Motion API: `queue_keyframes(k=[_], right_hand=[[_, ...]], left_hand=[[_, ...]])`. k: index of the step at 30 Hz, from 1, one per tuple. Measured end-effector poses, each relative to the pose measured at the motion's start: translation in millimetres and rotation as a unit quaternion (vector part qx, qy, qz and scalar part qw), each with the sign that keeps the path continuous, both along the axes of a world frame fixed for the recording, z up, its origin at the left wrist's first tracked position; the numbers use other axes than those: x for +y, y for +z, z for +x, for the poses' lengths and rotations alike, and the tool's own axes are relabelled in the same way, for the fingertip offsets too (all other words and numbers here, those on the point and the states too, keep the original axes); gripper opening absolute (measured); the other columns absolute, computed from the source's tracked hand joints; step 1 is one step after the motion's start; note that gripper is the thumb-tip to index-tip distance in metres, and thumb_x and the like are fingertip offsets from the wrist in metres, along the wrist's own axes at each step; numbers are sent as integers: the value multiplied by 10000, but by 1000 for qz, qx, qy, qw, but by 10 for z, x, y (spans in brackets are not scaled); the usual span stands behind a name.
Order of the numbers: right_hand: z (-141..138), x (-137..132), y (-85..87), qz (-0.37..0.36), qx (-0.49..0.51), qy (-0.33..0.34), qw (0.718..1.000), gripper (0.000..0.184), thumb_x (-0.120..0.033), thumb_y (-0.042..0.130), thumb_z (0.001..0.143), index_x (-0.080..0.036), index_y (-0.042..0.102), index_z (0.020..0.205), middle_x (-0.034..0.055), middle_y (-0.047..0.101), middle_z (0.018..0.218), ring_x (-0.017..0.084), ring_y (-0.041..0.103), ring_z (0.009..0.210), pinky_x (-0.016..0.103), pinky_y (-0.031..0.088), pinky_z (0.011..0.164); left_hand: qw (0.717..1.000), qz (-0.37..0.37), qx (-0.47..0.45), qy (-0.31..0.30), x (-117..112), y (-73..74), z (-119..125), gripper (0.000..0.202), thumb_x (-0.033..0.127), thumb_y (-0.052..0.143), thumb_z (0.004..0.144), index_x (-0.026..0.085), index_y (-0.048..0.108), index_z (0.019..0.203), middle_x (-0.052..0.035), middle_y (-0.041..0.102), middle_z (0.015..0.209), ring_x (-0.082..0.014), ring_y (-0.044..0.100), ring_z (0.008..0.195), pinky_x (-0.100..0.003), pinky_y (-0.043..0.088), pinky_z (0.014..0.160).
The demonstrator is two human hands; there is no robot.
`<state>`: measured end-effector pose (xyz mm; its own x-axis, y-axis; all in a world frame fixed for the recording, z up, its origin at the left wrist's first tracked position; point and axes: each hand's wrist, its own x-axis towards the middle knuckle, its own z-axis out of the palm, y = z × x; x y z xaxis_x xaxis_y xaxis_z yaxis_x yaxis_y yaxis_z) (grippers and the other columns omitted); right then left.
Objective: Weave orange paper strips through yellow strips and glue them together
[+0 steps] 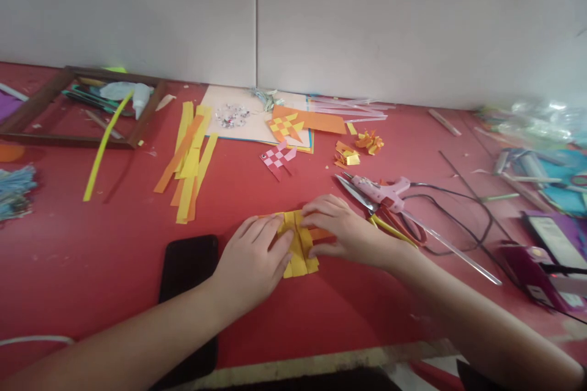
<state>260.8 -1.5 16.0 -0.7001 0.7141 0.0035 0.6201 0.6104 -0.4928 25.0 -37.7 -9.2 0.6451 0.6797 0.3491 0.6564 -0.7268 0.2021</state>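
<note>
A small woven piece of yellow paper strips (300,250) lies flat on the red table, with orange paper strips (321,234) crossing it and poking out on the right. My left hand (254,256) covers its left side, fingers curled and thumb pressed onto the yellow strips. From the right, my right hand (339,229) holds the other side, its fingertips and thumb bent onto the paper. Both hands hide part of the weave. Beyond them lie a pink checkered paper fish (278,159) and an orange and yellow woven fish (287,128).
Loose yellow and orange strips (188,162) lie at back left. A black phone (186,269) rests by my left forearm. Scissors (360,195) and a pink glue gun (387,192) with cable lie right. A wooden frame (137,134) stands far left, paper scraps (351,157) behind.
</note>
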Motion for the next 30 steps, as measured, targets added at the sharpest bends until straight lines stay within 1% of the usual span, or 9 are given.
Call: queue_keyframes(k=[4, 6, 9, 12, 15, 18, 21, 25, 30], right_hand=[[-53, 127, -51, 1, 17, -19, 1000, 159, -329, 691, 836, -209, 664, 937, 62, 652, 1028, 210, 579, 988, 375, 451, 900], [-101, 177, -32, 1, 19, -64, 998, 141, -306, 669, 846, -198, 653, 935, 55, 661, 929, 193, 601, 894, 334, 467, 807], [-199, 224, 32, -36, 30, -189, 981, 298, -292, 659, 826, -176, 578, 1089, 8, 648, 757, 150, 603, 690, 272, 446, 637], [-311, 250, 68, -124, 87, -284, 947, 464, -340, 640, 821, -180, 459, 1217, -48, 627, 642, 124, 572, 549, 248, 421, 535], [-395, 261, 32, -215, 193, -331, 898, 501, -457, 585, 856, -201, 412, 1251, -25, 666, 690, 145, 627, 604, 258, 477, 537], [-416, 226, -45, -234, 289, -337, 865, 501, -470, 502, 912, -211, 359, 1316, 60, 715, 948, 175, 686, 858, 319, 563, 718], [-375, 122, -93, -168, 287, -283, 900, 444, -378, 515, 920, -232, 389, 1320, 97, 657, 1171, 178, 661, 1008, 347, 561, 840], [-310, -52, -99, -35, 165, -194, 966, 179, -223, 543, 894, -206, 592, 1066, 67, 685, 1026, 168, 663, 927, 323, 549, 830], [-297, -145, -185, 49, 136, -119, 982, 237, -128, 568, 860, -203, 611, 1080, 63, 699, 992, 186, 645, 930, 347, 546, 834]], left_hand=[[1000, -7, -4, 0, -4, 13, -2, 297, 289, 497, 919, 127, 662, 1106, -171, 630, 1181, -312, 592, 1061, -495, 507, 911], [1000, -14, -6, 0, -2, 14, -2, 307, 300, 502, 916, 126, 658, 1116, -171, 625, 1191, -313, 587, 1072, -495, 500, 924], [1000, -20, -8, 1, -1, 7, 2, 323, 324, 509, 914, 128, 653, 1126, -171, 625, 1188, -313, 586, 1073, -494, 498, 927], [1000, -18, -7, 1, -6, -1, 4, 338, 344, 498, 920, 127, 650, 1130, -175, 627, 1183, -317, 587, 1075, -499, 496, 924], [1000, -18, -3, 1, -10, 1, 2, 348, 355, 488, 924, 122, 651, 1125, -180, 633, 1163, -322, 590, 1068, -504, 490, 924], [1000, -22, -2, 0, -5, 8, 0, 351, 360, 483, 925, 120, 645, 1124, -177, 633, 1168, -324, 591, 1063, -503, 485, 925], [1000, -17, -13, 1, 3, 10, 2, 423, 387, 476, 931, 83, 593, 1199, -180, 628, 1190, -322, 586, 1068, -500, 477, 931], [1000, -9, -28, 4, 8, 9, 7, 480, 405, 463, 942, 34, 539, 1237, -184, 639, 1174, -317, 587, 1063, -494, 461, 943], [999, -39, -27, 14, 28, 27, -1, 378, 327, 488, 934, 63, 533, 1201, -155, 647, 1143, -291, 591, 1037, -501, 419, 989]])
